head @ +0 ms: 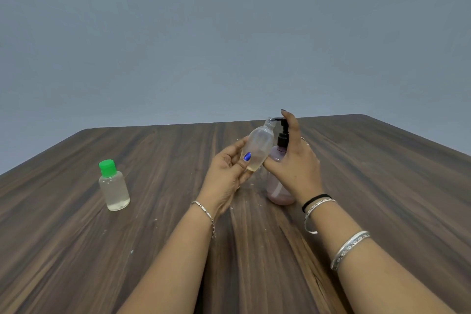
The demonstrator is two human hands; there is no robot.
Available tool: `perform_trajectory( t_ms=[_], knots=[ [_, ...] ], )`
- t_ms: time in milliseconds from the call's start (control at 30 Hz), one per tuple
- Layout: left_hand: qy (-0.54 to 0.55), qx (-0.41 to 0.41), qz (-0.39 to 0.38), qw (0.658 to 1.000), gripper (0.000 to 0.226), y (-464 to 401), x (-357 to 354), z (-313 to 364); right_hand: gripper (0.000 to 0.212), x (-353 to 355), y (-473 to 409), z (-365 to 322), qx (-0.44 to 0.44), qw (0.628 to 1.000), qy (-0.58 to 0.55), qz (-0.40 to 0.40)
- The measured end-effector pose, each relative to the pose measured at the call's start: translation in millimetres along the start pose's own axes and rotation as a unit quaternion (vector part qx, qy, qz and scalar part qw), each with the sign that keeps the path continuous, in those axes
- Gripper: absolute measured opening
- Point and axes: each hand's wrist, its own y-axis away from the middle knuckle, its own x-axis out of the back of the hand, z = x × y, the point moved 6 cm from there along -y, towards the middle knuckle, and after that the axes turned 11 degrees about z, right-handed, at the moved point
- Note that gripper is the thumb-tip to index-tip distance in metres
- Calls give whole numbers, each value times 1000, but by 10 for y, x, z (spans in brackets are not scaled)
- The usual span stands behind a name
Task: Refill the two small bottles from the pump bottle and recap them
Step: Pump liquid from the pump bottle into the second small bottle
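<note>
The left hand grips an uncapped small bottle just right of the frame's centre, tilted so its open neck sits under the black pump head. A little yellowish liquid pools at its lower end. The right hand wraps around the pinkish pump bottle, which stands on the wooden table, with the forefinger resting on top of the pump. Well apart, at centre left, the second small bottle stands upright with its green cap on.
</note>
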Motion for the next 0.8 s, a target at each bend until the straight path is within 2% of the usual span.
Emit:
perform_trajectory(
  t_ms=[100,267,433,800],
  knots=[
    [-51,-34,19,998,27,-5,20,22,81,5,1,-13,9,1000,8,-2],
    [-75,-67,48,994,27,-4,38,34,71,23,-4,-50,2,1000,-1,-1],
    [-90,-71,60,992,28,-32,80,23,58,6,-15,-44,0,1000,14,10],
    [-74,-65,60,993,27,-53,127,27,77,15,-7,-49,9,1000,27,-8]
  ],
)
